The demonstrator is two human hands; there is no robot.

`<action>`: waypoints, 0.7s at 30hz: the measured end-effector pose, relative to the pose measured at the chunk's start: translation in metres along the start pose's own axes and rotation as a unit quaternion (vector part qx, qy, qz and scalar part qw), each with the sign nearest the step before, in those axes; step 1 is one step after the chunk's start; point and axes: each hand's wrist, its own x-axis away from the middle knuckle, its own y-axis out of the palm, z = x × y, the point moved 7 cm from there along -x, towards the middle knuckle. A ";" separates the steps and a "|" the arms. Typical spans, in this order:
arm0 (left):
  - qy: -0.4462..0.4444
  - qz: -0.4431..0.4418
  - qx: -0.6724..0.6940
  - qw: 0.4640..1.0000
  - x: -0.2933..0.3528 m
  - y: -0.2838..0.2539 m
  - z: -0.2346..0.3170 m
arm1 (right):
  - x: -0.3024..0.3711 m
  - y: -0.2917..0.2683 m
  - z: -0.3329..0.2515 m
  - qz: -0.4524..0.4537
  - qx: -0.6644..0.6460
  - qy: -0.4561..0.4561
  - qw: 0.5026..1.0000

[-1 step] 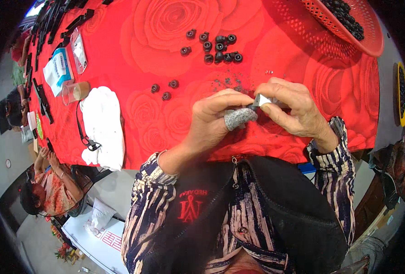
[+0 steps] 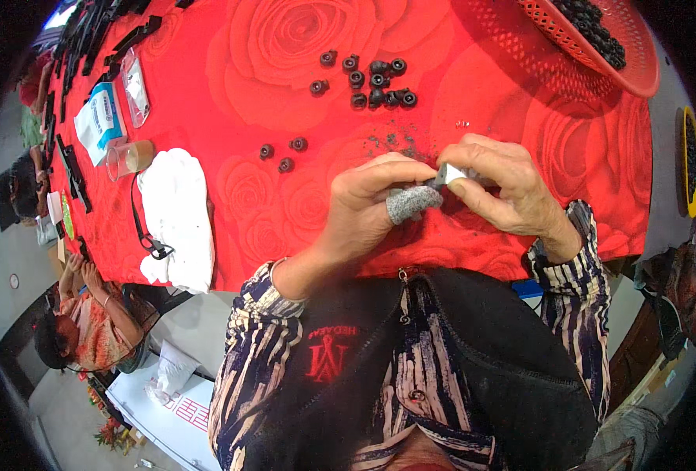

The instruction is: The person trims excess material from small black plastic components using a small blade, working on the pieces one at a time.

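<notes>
My left hand (image 2: 368,200) is closed, pinching a small dark part (image 2: 436,180) that the fingers mostly hide. A grey speckled finger sleeve (image 2: 412,205) covers one of its digits. Meeting it from the right, my right hand (image 2: 509,184) grips a small tool with a white flat face (image 2: 452,173) between thumb and forefinger, its tip against the dark part. Dark crumbs (image 2: 395,140) lie on the red cloth just beyond my fingers. Farther off stands a group of black knob-like pieces (image 2: 376,82), and three more black pieces (image 2: 287,164) sit to the left.
A red plastic basket (image 2: 642,71) of black pieces stands at the far right. On the left are a white cloth (image 2: 177,212), black-framed glasses (image 2: 156,249), a clear cup (image 2: 131,159), a blue-white packet (image 2: 101,122) and long black parts (image 2: 73,173). Another person (image 2: 101,326) sits at the left edge.
</notes>
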 end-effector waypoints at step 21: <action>-0.168 -0.054 0.297 0.938 0.008 0.013 -0.036 | 0.000 0.009 -0.025 0.053 0.043 -0.084 0.994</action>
